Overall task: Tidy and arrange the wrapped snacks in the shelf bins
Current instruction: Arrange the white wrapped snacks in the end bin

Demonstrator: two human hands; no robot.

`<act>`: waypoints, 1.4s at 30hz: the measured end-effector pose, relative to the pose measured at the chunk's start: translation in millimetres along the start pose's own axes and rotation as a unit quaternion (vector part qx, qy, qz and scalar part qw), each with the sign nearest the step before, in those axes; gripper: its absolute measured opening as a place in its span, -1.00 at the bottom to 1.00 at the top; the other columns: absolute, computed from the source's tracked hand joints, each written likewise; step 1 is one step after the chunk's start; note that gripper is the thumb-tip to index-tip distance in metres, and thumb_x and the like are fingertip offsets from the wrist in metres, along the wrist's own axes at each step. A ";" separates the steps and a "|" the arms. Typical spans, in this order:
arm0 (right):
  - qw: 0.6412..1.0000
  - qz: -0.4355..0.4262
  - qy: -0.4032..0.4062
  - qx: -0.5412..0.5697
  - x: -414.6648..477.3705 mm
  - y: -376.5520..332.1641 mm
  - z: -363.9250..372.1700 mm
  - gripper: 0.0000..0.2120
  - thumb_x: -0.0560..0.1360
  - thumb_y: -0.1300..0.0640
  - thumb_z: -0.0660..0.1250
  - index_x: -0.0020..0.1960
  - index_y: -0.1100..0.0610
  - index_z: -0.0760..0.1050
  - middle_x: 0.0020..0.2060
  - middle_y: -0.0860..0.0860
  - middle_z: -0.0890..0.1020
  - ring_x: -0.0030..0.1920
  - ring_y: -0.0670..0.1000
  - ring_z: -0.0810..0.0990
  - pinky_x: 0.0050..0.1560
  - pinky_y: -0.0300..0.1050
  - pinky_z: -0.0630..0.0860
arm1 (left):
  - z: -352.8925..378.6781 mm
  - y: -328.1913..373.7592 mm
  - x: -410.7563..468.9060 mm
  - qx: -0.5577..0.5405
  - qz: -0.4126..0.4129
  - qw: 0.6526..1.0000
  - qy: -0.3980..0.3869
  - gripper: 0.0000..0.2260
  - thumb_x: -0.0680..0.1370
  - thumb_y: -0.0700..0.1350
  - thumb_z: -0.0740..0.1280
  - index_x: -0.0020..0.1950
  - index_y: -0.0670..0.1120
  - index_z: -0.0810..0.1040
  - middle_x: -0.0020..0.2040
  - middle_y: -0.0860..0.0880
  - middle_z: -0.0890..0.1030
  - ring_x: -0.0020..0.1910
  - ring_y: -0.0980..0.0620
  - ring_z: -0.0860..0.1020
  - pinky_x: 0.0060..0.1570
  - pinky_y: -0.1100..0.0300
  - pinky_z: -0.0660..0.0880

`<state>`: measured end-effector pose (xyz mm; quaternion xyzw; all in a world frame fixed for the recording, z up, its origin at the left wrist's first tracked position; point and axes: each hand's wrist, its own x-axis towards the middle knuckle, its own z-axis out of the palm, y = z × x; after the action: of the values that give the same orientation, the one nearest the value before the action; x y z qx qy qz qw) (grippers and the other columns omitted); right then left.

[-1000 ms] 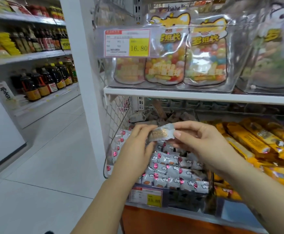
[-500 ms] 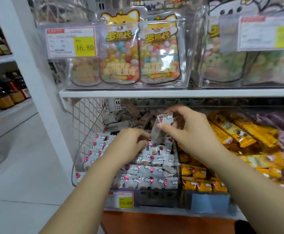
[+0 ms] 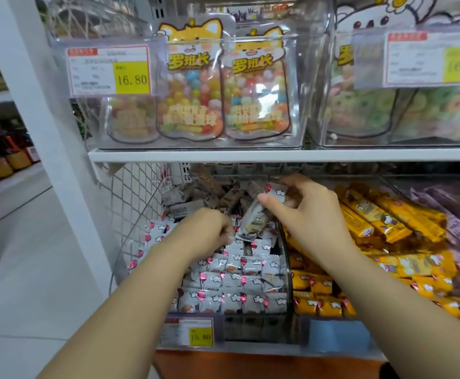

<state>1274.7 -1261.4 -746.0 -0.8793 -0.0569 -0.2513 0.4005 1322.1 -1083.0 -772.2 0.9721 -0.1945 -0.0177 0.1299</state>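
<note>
"Where was the packet when you looked?"

"In the air, over the back of the clear bin (image 3: 250,326). The right hand (image 3: 305,212) pinched the white wrapped snack (image 3: 253,220) near its top end, thumb on one face and fingers on the other. It hung tilted, with its lower end toward the left hand (image 3: 207,228)."

"And the left?"

"Knuckles up, fingers curled down among the rows of white packets (image 3: 231,280), just beside that lower end. Whether it pinched the end or a packet beneath it, I couldn't tell."

"How would you have wanted it laid?"

"Flat, lined up with the rows in front, and tucked into a gap rather than dropped on top. I'd have kept it out of the brown packets (image 3: 196,195) heaped behind and away from the yellow bars (image 3: 373,222) next door. The left hand could have held the neighbours apart."

"The arms?"

"Both forearms reached forward below the shelf board (image 3: 250,155). The right one crossed above the yellow bars."
</note>
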 end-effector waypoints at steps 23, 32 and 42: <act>0.978 -0.088 -0.081 -0.171 -0.2 -3.6 22.1 -0.72 0.41 -0.15 0.40 -0.07 0.05 0.50 -0.34 -0.12 0.45 -0.25 -0.08 0.45 -0.34 -0.29 0.30 | 1.2 -4.4 -6.1 -0.024 -0.006 1.000 0.012 -0.92 0.55 -0.14 0.32 -0.06 -0.10 0.60 -0.15 -0.03 0.62 -0.30 0.08 0.49 -0.32 0.28 0.37; 0.879 -0.132 -0.205 -0.409 1.4 -4.1 30.7 -0.70 0.51 -0.23 0.19 0.08 -0.10 0.55 0.08 -0.08 0.58 0.21 0.05 0.40 0.19 0.04 0.25 | 5.8 -4.2 -10.6 0.010 0.007 1.000 0.022 -0.90 0.58 -0.10 0.27 -0.12 -0.04 0.50 -0.23 0.01 0.57 -0.23 -0.02 0.54 -0.22 0.16 0.46; 0.884 -0.118 -0.286 -0.350 -1.4 9.1 33.5 -0.73 0.60 0.02 0.13 0.21 -0.15 0.51 0.21 -0.14 0.53 0.27 0.01 0.33 0.28 0.07 0.17 | 12.0 -7.1 -12.7 -0.045 -0.007 0.998 0.031 -0.87 0.58 -0.03 0.29 0.06 0.01 0.59 -0.13 0.03 0.61 -0.12 0.01 0.56 -0.05 0.09 0.53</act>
<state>1289.5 -1242.8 -771.3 -0.9828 -0.1809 -0.0381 0.0005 1312.0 -1074.7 -785.9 0.9667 -0.1826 0.0032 0.1795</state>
